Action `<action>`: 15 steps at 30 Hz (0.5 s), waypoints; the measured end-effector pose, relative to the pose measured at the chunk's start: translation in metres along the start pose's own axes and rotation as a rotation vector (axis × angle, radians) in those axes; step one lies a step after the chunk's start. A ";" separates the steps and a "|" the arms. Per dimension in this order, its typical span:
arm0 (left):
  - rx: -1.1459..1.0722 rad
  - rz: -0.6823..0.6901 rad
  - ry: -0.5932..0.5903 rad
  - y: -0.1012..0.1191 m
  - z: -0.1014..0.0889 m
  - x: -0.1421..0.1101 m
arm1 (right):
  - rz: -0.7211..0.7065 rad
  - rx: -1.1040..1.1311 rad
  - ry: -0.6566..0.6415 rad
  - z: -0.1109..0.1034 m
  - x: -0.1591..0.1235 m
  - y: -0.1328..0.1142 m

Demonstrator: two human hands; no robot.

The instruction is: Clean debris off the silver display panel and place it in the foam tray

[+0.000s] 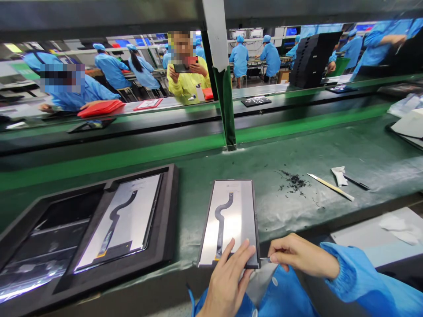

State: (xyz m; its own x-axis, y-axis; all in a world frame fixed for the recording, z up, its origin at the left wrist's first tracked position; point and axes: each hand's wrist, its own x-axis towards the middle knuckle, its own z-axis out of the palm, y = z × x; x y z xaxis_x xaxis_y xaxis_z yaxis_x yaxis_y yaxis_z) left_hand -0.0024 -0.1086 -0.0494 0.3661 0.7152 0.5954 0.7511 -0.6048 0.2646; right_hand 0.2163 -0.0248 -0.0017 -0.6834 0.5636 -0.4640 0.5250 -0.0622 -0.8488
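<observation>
Green matting covers the desk (189, 220), a smooth, slightly glossy surface on which the panel (242, 220) lies flat, close to the person's body and within easy reach of both hands. The left hand (228, 278) is open, its fingers extended and a little spread over the panel's lower right part, gripping nothing; the light downward contact probably steadies the panel. The right hand (299, 255) is mostly closed, thumb and fingers pinching a slim metallic tool (265, 259) whose end meets the panel's lower right corner. That low, sideways hold seems to suit close control along the edge. The panel's silvery back faces up, so its dark curving ribbon (219, 220) is kept off the matting.

Left of the panel, a black foam tray (171, 207) holds a similar panel (127, 220) in one recess and dark glossy sheets (62, 235) in the other, its walls presumably guarding their edges. On the right, dark scraps (294, 181) lie in a loose heap, away from the panel. Just beyond them are a pale pointed stick (332, 187) and a black pen-like tool (358, 182) touching a crumpled tissue (339, 176), all within reach of the right hand.

Farther back, a post (228, 110) rises before a dark conveyor (165, 125); across it, workers in blue (112, 68) sit at benches.
</observation>
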 end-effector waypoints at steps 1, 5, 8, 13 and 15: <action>0.000 0.001 0.001 0.000 0.000 0.000 | -0.002 -0.025 0.003 0.000 0.000 0.000; -0.003 0.007 -0.006 0.001 -0.001 0.000 | 0.012 -0.127 0.041 0.000 0.000 -0.003; -0.006 0.005 -0.007 0.001 -0.002 -0.001 | 0.031 -0.057 0.026 0.001 0.000 -0.002; -0.010 0.006 -0.007 0.000 -0.001 -0.002 | -0.011 -0.009 -0.007 0.000 0.000 0.002; -0.018 0.004 -0.004 0.000 -0.001 -0.002 | -0.023 -0.088 0.011 0.000 0.001 0.002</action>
State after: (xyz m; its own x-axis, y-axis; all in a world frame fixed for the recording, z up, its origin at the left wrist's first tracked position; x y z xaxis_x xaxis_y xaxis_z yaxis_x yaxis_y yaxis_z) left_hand -0.0031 -0.1101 -0.0498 0.3714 0.7137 0.5939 0.7393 -0.6142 0.2759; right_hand 0.2171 -0.0242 -0.0035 -0.6903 0.5732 -0.4415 0.5522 0.0232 -0.8334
